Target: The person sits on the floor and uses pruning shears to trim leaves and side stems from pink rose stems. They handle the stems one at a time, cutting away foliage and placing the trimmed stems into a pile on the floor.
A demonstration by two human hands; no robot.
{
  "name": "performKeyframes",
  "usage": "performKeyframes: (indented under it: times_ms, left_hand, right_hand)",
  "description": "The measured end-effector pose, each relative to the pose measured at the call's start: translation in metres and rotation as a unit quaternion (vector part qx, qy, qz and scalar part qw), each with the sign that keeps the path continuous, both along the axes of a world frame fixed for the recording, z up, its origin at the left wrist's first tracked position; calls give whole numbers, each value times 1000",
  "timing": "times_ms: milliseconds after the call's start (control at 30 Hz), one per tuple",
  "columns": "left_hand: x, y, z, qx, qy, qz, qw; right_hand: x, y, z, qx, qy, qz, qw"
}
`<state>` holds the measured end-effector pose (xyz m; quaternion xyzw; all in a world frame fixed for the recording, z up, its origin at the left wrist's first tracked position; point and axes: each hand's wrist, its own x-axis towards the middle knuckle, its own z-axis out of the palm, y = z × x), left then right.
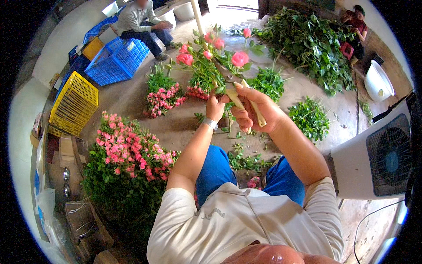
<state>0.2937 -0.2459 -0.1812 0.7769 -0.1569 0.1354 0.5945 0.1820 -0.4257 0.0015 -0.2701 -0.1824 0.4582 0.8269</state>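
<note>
My left hand (214,107), with a silver band at its wrist, is closed round the stems of pink roses (240,59) held upright in front of me. Several blooms and buds spread above the fist. In my right hand (263,105) is a pair of pruning shears (235,98) with pale handles, the fingers wrapped round them. Their dark blades point up and left among the stems and leaves, close above my left hand. Whether the blades touch a stem is hard to make out.
A large heap of pink roses (127,147) lies at my left; smaller rose bunches (165,99) and green bundles (309,119) lie ahead. Yellow (74,103) and blue crates (116,61) stand left. At right are a fan unit (373,154) and white tub (379,81). Two people sit farther off.
</note>
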Motion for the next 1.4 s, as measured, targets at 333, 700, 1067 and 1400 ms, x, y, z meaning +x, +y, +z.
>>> performKeyframes:
  times_ms: [333, 700, 1067, 1400]
  left_hand:
    - [24, 31, -14, 61, -68, 125, 988]
    - [20, 63, 28, -116, 80, -22, 990]
    - [4, 29, 45, -16, 57, -29, 998]
    - [-63, 126, 107, 440, -179, 288, 832]
  right_hand:
    - [-36, -8, 5, -23, -71, 45, 996]
    - [-12, -13, 9, -123, -88, -64, 986]
    - [1, -12, 15, -167, -96, -98, 976]
    - [-63, -65, -19, -228, -60, -221, 946]
